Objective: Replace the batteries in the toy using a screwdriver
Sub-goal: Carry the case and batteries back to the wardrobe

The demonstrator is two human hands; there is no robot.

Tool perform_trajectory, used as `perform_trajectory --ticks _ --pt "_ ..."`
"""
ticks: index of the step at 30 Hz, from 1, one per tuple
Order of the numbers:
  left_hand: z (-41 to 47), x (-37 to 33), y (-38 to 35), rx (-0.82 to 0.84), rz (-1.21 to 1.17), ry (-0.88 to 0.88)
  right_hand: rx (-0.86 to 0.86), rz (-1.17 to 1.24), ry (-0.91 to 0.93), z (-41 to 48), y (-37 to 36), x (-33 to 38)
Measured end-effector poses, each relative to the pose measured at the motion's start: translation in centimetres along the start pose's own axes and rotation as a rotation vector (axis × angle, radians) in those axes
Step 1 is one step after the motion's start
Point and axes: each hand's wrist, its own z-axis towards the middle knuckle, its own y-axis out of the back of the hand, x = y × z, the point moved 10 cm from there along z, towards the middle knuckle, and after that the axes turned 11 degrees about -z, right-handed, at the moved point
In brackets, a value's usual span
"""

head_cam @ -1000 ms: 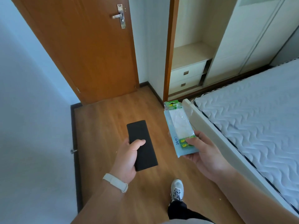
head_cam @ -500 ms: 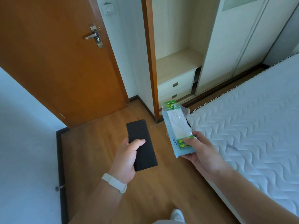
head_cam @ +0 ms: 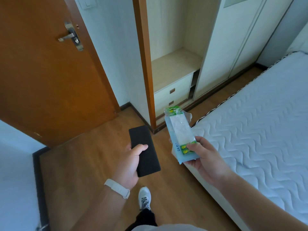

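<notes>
Rightward, a white quilted bed [head_cam: 260, 124] is seen, with a brown door [head_cam: 41, 80] at the left and a wooden floor [head_cam: 90, 174] between them. A black flat slab [head_cam: 146, 154] is gripped by the left hand [head_cam: 128, 165], the thumb laid across it. A torn battery pack [head_cam: 180, 132] is held over the bed's near corner by the right hand [head_cam: 208, 162], its fingers [head_cam: 195, 147] pinching the lower end.

A slab [head_cam: 144, 150] lies in the left hand [head_cam: 128, 164], thumb on top, extending beyond the fingertips. Right of it, apart, a battery pack [head_cam: 179, 134] is pinched at its near end by the right hand [head_cam: 206, 157]. Beyond both sets of fingers stands a wardrobe [head_cam: 175, 67], a door [head_cam: 41, 80] to its left; a mattress [head_cam: 258, 122] lies right of the right-hand fingers.
</notes>
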Motion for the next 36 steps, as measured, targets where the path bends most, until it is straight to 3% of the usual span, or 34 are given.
perform_trajectory --ticks 16,36 --pt "19.5 -18.6 -3.2 0.213 0.197 -0.057 -0.204 0.044 0.082 16.8 -9.9 9.4" --pt "34.7 -20.2 -14.4 0.247 0.237 0.061 -0.237 0.095 0.106 33.3 -4.4 17.4"
